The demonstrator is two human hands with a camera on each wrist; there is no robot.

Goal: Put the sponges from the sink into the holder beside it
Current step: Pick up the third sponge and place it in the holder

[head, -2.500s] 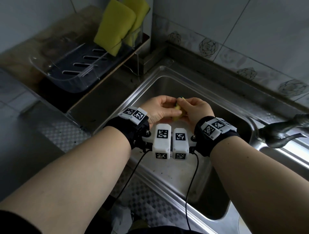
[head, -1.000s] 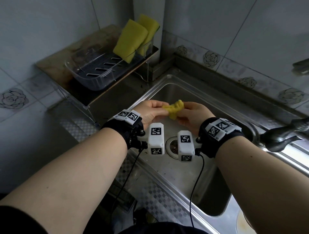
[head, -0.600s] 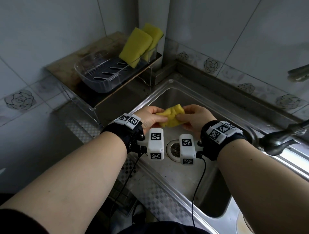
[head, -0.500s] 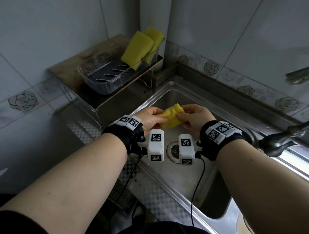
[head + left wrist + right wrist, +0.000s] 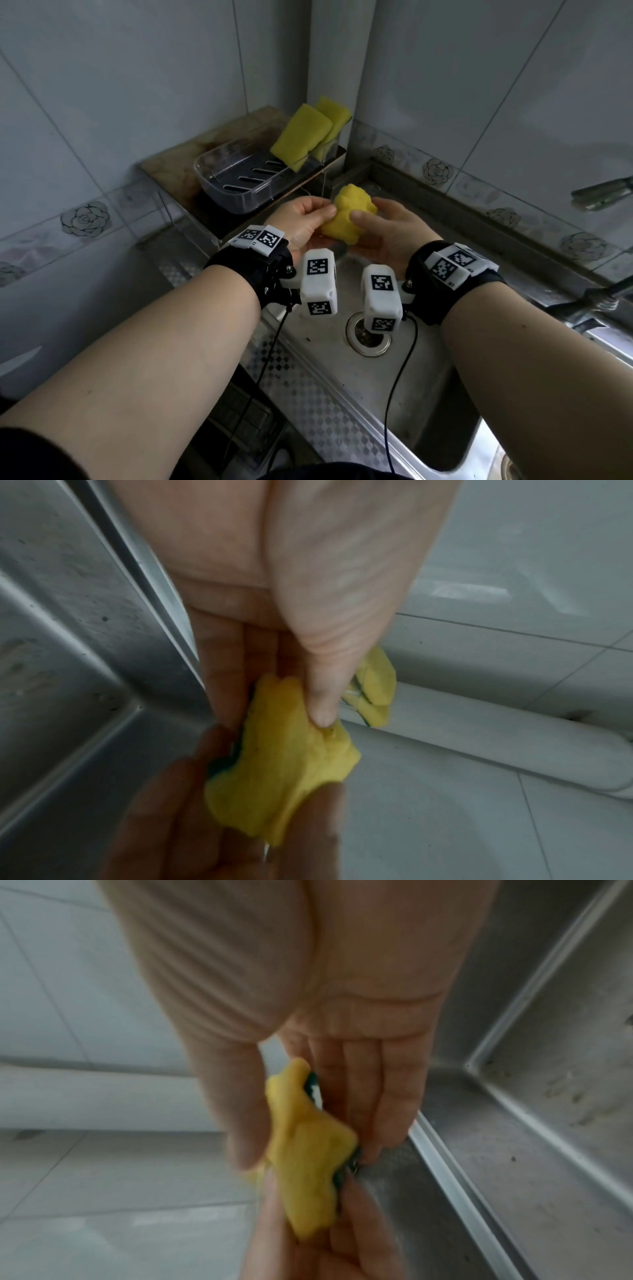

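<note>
A crumpled yellow sponge (image 5: 349, 219) with a dark green backing is held above the steel sink (image 5: 342, 387), squeezed between both hands. My left hand (image 5: 310, 219) pinches its left side with the thumb on top; the same sponge (image 5: 284, 772) fills the left wrist view. My right hand (image 5: 380, 226) pinches the right side, thumb over the sponge (image 5: 308, 1153) and fingers behind. Two more yellow sponges (image 5: 305, 135) stand upright in the clear plastic holder (image 5: 236, 181) on the shelf left of the sink.
A drain (image 5: 368, 334) sits in the sink floor below my wrists. A tap (image 5: 603, 294) juts in from the right edge. Tiled walls close the corner behind the holder. The holder's slotted left part holds nothing.
Both hands have lifted the sponge up out of the sink and a little toward the holder. The sponge has been squeezed and now puffs out between my thumbs.
</note>
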